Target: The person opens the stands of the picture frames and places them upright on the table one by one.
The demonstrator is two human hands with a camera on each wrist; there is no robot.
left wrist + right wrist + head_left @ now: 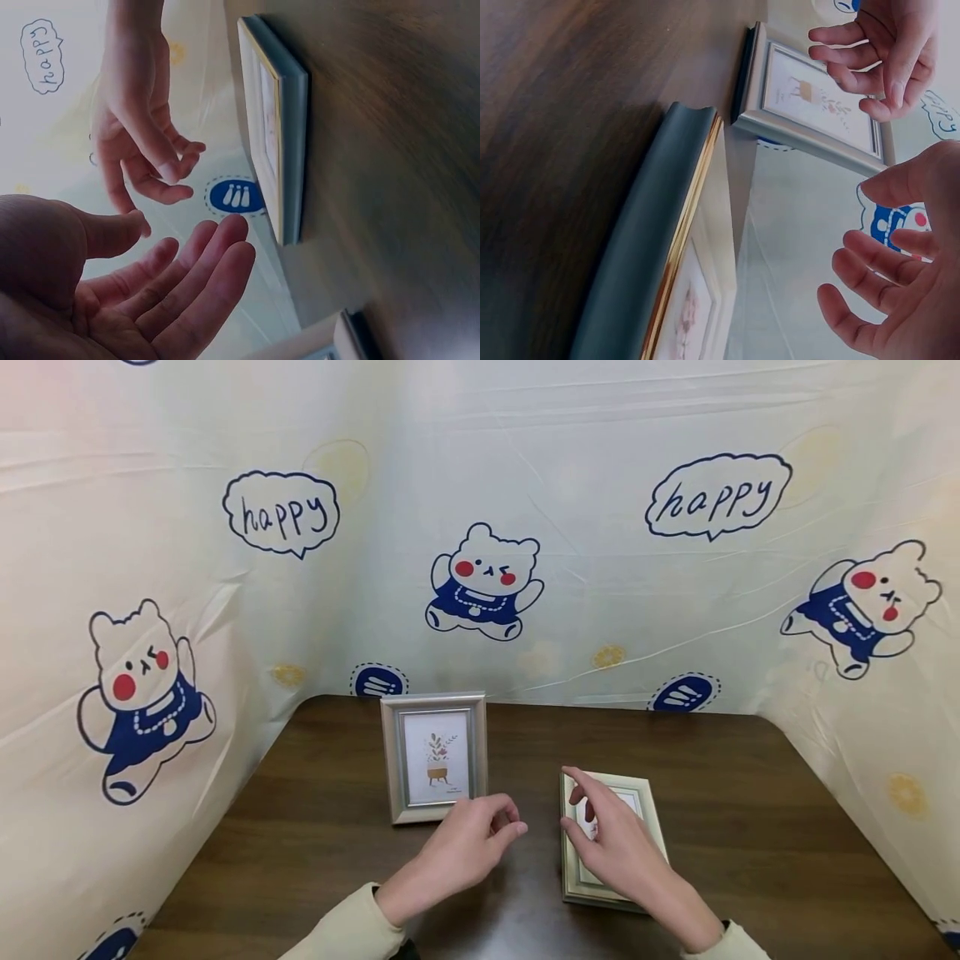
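Note:
A silver picture frame (435,814) with a potted-plant print stands upright on the dark wooden table, left of the middle. My left hand (467,847) hovers in front of its lower right corner, fingers loosely bent with nothing between them. To the right, a second, pale gold picture frame (651,806) lies face up on the table. Above it hangs my right hand (617,839), fingers spread and relaxed, covering part of its print. The left wrist view shows a gap between this hand and the lying picture frame (289,142). Neither hand holds anything.
The brown wooden table (757,827) is enclosed at the back and both sides by a pale cloth curtain (600,593) printed with bears and the word happy. The curtain meets the table's back edge close behind the standing frame.

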